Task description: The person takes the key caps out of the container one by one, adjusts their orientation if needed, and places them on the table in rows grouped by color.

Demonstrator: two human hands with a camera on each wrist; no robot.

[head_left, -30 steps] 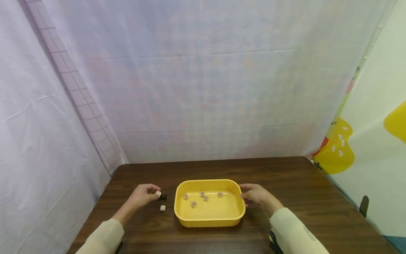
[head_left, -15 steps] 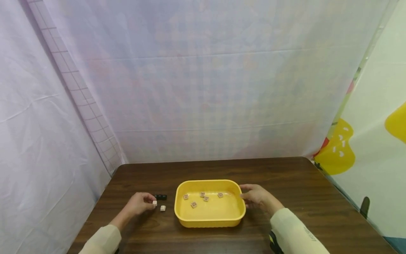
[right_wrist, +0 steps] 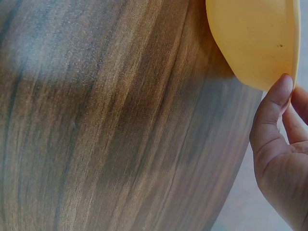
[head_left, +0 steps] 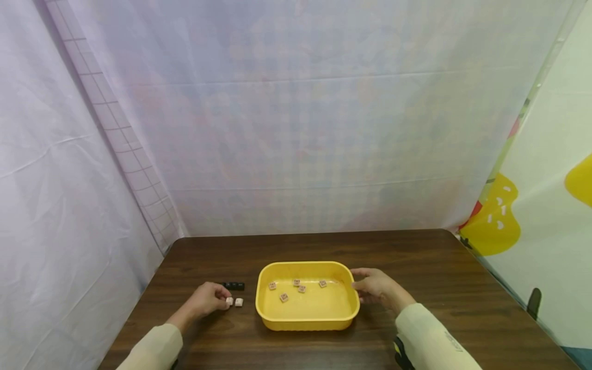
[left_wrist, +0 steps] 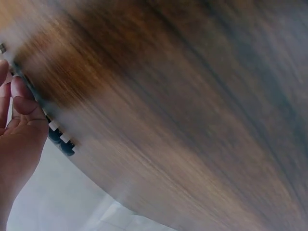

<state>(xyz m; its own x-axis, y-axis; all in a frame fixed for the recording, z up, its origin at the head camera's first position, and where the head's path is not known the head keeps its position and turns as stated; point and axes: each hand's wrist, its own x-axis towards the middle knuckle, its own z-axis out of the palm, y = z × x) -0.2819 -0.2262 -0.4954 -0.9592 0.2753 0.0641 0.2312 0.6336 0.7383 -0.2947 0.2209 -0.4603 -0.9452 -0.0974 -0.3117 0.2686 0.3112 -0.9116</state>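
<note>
My left hand [head_left: 205,299] pinches a small white square piece [head_left: 229,301] between thumb and fingers, low over the table left of the yellow tray. Just right of it lies a second white piece [head_left: 239,302]. Behind the fingers is a short row of black pieces [head_left: 235,285], partly hidden by the hand. The left wrist view shows only part of the left hand [left_wrist: 21,125] at its edge. My right hand [head_left: 376,288] grips the right rim of the yellow tray [head_left: 307,325], the thumb [right_wrist: 279,96] against its wall in the right wrist view.
Several small pale square pieces with dark marks, one of them a pale piece [head_left: 284,297], lie scattered inside the tray. The dark wooden table [head_left: 398,252] ends at a pale hanging curtain [head_left: 296,154] behind; a printed cloth [head_left: 546,231] hangs at the right.
My left hand has come back toward me from the black row, bringing the white piece down beside the other white one. My right hand stays on the tray, which keeps its place.
</note>
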